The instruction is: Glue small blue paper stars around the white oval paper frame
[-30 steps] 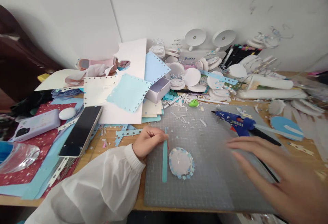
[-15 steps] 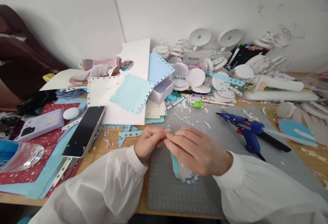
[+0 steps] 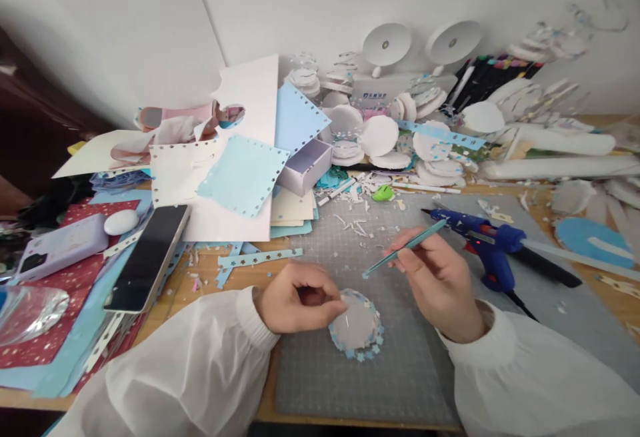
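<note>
My left hand (image 3: 297,302) pinches the left edge of a round white paper disc (image 3: 357,325) with a blue star-punched rim, which lies on the grey cutting mat (image 3: 400,370). Above the mat, my right hand (image 3: 437,280) holds a thin teal paper strip (image 3: 406,247) that slants up to the right over the disc. Both arms wear white sleeves. A blue hot glue gun (image 3: 483,240) lies on the mat just right of my right hand.
A dark phone (image 3: 149,257) and a lilac case (image 3: 55,250) lie at the left on red and blue paper. Punched paper sheets (image 3: 243,174), a small lilac box (image 3: 306,165), white paper discs (image 3: 379,136) and markers (image 3: 487,74) crowd the back by the wall.
My right hand came in from the right, met the left hand at the teal strip and lifted the strip off the mat. My left hand moved from the strip to the disc's edge.
</note>
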`<state>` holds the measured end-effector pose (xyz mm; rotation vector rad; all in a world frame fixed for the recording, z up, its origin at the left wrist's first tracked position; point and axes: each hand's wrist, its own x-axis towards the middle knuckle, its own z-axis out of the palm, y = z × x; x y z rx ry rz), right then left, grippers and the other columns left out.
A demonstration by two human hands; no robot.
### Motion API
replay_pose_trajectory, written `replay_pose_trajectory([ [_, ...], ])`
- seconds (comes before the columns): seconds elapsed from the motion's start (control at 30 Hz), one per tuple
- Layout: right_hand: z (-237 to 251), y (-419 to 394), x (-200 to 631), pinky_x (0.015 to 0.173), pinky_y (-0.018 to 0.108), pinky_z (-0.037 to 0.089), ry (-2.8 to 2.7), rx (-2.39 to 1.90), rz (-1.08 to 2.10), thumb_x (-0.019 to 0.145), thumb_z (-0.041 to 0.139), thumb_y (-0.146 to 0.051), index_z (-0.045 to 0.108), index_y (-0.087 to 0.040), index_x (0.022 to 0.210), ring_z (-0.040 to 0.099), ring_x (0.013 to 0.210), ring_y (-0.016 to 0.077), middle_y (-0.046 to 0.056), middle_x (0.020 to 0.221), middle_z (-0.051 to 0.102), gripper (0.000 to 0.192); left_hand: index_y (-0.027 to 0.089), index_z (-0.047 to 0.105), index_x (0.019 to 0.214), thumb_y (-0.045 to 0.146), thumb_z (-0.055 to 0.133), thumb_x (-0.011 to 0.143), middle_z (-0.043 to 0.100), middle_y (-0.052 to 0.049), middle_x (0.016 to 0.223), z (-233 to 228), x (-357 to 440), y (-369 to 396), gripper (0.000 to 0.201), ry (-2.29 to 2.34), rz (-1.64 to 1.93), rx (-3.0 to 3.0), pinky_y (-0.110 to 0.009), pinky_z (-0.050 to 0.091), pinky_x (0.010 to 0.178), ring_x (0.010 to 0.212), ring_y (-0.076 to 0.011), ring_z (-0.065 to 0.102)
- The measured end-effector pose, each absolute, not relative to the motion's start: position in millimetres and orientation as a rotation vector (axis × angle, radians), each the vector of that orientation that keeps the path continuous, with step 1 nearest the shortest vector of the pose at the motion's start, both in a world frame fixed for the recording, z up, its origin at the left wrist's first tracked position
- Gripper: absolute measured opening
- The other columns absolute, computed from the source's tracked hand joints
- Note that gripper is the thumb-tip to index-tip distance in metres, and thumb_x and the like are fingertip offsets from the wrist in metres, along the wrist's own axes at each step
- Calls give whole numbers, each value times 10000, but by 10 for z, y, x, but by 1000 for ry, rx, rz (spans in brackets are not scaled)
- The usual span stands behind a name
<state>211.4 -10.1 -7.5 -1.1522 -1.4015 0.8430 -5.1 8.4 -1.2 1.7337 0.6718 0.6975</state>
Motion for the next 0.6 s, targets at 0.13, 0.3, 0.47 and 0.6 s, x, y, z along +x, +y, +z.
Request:
replay_pose_trajectory([
  [0.13, -96, -137, 2081, 583, 276, 485, -1415, -1086, 1046, 872, 527, -313, 569, -204, 881, 561, 652, 140, 27, 759, 592, 116, 129, 666, 631, 264, 638, 725, 337, 53, 428, -21, -24, 84, 166, 589, 682, 1857, -239, 285, 460, 426, -83, 324],
  [0.3, 18, -184, 2010, 581, 246, 475, -1466, -1038, 1126, 882, 501, -276, 572, -192, 833, 566, 678, 130, 23, 757, 572, 121, 134, 665, 626, 245, 664, 721, 344, 57, 435, -37, 0, 93, 146, 503, 657, 1917, -254, 309, 491, 422, -84, 349],
  [0.47, 57, -192, 1977, 562, 215, 475, -1500, -1081, 1059, 872, 510, -250, 584, -188, 829, 569, 650, 111, 15, 757, 580, 106, 131, 654, 606, 224, 630, 756, 352, 50, 424, -31, -4, 108, 178, 505, 638, 1893, -255, 322, 498, 420, -87, 347],
  [0.6, 47, -174, 1979, 556, 214, 476, -1529, -1108, 1016, 871, 510, -257, 578, -189, 827, 569, 637, 110, 13, 744, 584, 106, 130, 654, 613, 214, 634, 754, 329, 58, 426, -25, -6, 111, 165, 503, 649, 1871, -253, 307, 486, 420, -84, 332],
])
